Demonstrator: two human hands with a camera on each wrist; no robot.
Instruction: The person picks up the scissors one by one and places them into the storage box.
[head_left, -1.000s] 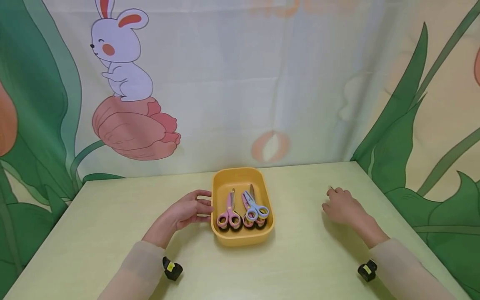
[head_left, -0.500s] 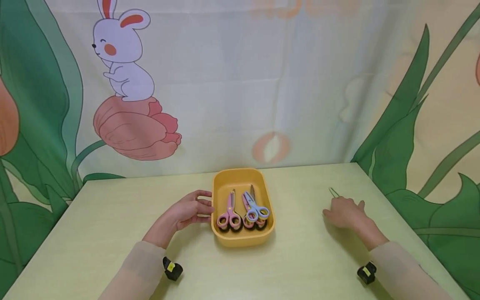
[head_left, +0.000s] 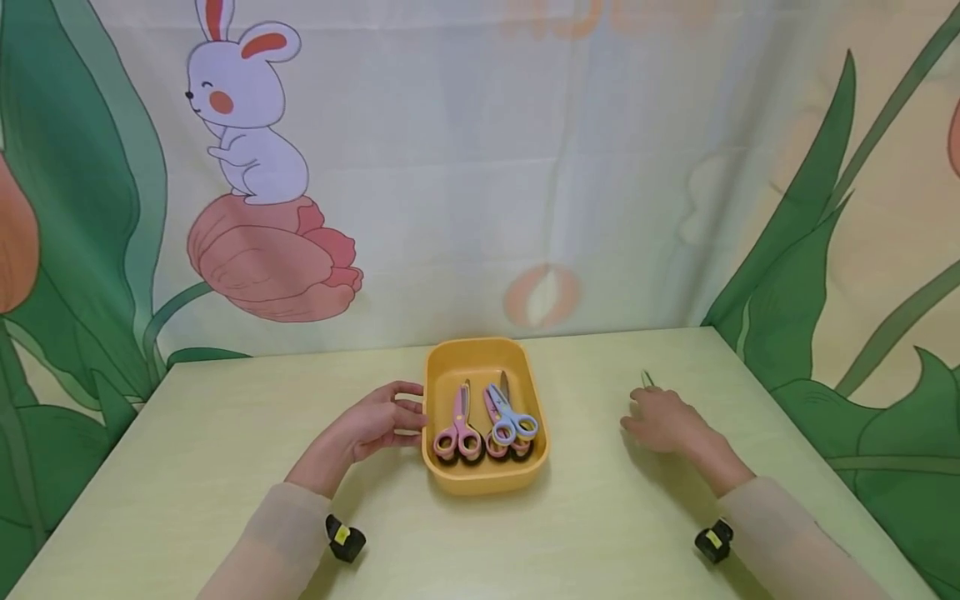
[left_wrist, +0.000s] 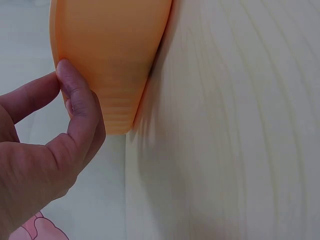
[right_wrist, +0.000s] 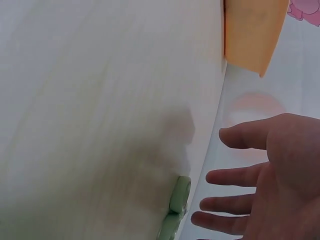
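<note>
A yellow tray (head_left: 487, 483) stands mid-table and holds several pairs of scissors. Pink scissors (head_left: 458, 429) lie on its left side, light blue scissors (head_left: 511, 415) over more pink ones on its right. My left hand (head_left: 372, 421) grips the tray's left rim, fingers along the outer wall in the left wrist view. Right of the tray, my right hand (head_left: 663, 421) is low over the table, fingers spread and extended in the right wrist view. Beside those fingers lie green rounded loops (right_wrist: 180, 195) resembling scissor handles. In the head view, the hand hides most of this green item (head_left: 647, 379).
The pale wood-grain table (head_left: 585, 533) ends at a backdrop cloth (head_left: 420, 208) with a rabbit and flowers. Printed leaves (head_left: 877, 433) border the right side. Black wrist cameras (head_left: 345, 538) sit at both sleeves.
My right hand first draws back from the green item, exposing more of it, then shifts left; the green item also appears farther left. My left hand and the tray stay in place.
</note>
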